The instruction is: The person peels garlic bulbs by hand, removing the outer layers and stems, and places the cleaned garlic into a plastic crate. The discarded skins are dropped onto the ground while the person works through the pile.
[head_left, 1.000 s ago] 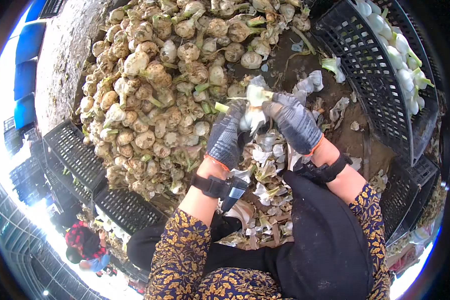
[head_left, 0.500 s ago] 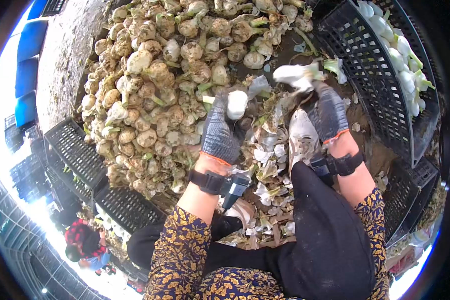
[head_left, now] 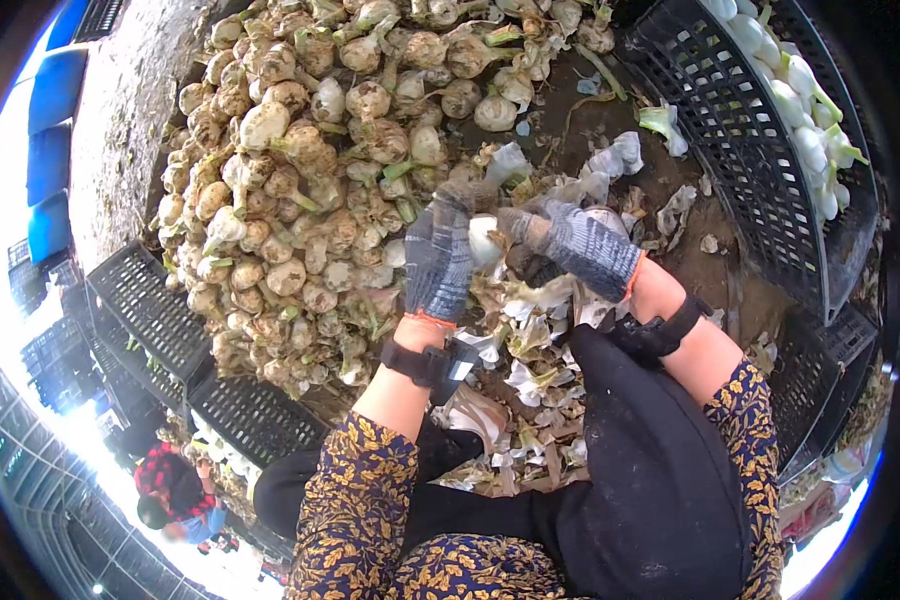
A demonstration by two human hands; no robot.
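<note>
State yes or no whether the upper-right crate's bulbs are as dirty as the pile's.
No, the white bulbs in the black crate look clean, while many in the pile are smeared brown.

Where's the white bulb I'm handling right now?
The white bulb is near the middle of the head view, between your left hand and right hand, just right of the soil-stained bulb pile.
</note>
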